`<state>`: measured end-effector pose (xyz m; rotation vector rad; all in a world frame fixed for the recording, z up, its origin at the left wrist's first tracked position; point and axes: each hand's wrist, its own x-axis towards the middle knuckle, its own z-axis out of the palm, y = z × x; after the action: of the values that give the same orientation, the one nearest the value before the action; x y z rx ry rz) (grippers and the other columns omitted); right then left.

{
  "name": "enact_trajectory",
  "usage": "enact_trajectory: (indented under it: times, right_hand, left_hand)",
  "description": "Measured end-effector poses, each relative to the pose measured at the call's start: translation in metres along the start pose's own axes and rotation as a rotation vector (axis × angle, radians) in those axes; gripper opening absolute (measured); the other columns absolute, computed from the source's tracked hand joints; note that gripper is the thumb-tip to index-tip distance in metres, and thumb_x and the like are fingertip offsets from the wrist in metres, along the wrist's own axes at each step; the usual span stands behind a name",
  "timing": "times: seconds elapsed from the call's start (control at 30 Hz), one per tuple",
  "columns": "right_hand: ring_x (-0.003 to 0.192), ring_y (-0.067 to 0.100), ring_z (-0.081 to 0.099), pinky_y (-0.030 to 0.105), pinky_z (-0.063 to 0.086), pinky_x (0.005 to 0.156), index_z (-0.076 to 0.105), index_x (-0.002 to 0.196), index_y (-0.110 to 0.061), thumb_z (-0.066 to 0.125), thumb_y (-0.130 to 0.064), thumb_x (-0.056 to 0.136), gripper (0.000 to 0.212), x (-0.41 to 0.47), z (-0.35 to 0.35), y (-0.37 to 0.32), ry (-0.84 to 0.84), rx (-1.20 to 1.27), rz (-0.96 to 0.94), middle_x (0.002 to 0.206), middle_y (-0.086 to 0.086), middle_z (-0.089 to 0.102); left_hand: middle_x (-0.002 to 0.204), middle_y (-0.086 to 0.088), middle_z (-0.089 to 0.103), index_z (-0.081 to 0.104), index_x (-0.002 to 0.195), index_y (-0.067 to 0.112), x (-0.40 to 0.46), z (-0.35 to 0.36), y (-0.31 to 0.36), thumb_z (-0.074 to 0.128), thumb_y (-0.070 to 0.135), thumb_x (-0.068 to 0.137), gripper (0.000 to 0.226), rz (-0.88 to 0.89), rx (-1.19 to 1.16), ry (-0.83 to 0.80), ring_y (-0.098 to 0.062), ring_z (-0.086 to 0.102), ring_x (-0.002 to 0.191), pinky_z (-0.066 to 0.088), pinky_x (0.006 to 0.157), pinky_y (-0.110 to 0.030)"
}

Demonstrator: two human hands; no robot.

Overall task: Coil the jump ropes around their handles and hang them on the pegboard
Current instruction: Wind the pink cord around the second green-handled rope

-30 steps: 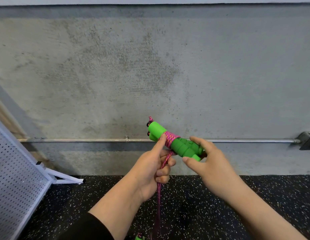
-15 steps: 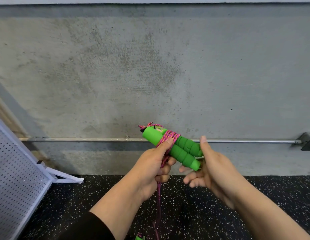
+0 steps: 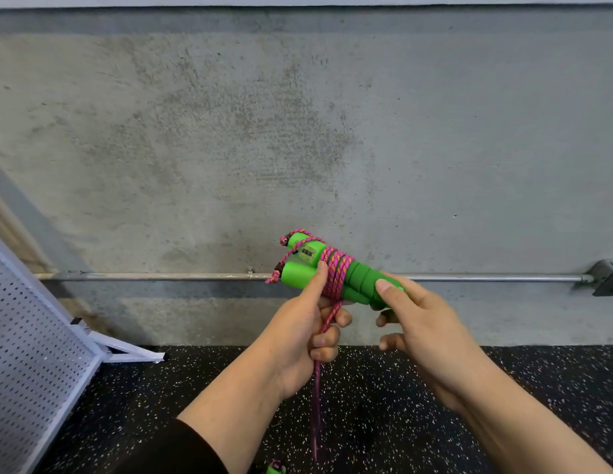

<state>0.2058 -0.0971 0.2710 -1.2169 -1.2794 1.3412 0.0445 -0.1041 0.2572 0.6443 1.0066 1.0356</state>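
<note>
Left hand (image 3: 298, 336) grips braided pink rope (image 3: 336, 271) wound round foam green handles (image 3: 353, 278); right hand (image 3: 425, 333) grips handle ends; pegboard (image 3: 31, 354) well left.

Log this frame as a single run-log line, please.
stage: coiling | left hand: grips rope, thumb on coil | right hand: holds green handles | rope tail: hanging | pegboard: nothing hung in view

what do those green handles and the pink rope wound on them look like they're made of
The green handles look like soft foam: matte, no shine, with moulded ribs along the grip. The pink rope looks like braided fabric cord: a woven orange-and-dark fleck shows on each turn, and it hangs limp below the left hand. Neither can be confirmed by look alone.
</note>
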Motion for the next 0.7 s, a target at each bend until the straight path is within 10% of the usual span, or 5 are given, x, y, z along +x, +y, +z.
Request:
enact_trajectory:
  times: [0.13,0.47,0.7]
  right_hand:
    - [0.06,0.004,0.055,0.017,0.045,0.059,0.06,0.126,-0.037,0.066,-0.021,0.097,0.034,0.004,-0.002,0.003,0.06,-0.309,-0.122,0.091,-0.001,0.06]
    - [0.106,-0.012,0.048,-0.002,0.033,0.084,0.047,0.119,-0.057,0.079,-0.015,0.084,0.063,0.003,-0.002,0.011,0.003,-0.685,-0.403,0.117,-0.027,0.041]
    - [0.066,0.019,0.067,0.039,0.057,0.059,0.061,0.119,-0.027,0.051,-0.057,0.093,0.041,0.0,0.003,0.003,-0.021,-0.042,0.005,0.099,0.01,0.074]
  left_hand:
    - [0.069,0.002,0.049,0.064,0.114,0.01,0.001,0.0,0.0,0.049,0.075,0.088,0.072,-0.022,-0.013,-0.011,-0.005,0.021,0.042,0.016,0.035,-0.017]
    - [0.065,0.003,0.05,0.059,0.084,0.021,-0.002,-0.001,0.0,0.062,0.061,0.09,0.04,0.028,0.049,0.077,-0.006,0.02,0.042,0.013,0.038,-0.019]
    - [0.066,0.003,0.051,0.057,0.085,0.02,-0.003,0.002,0.001,0.057,0.049,0.098,0.032,0.09,0.146,0.056,-0.007,0.019,0.045,0.013,0.039,-0.017]
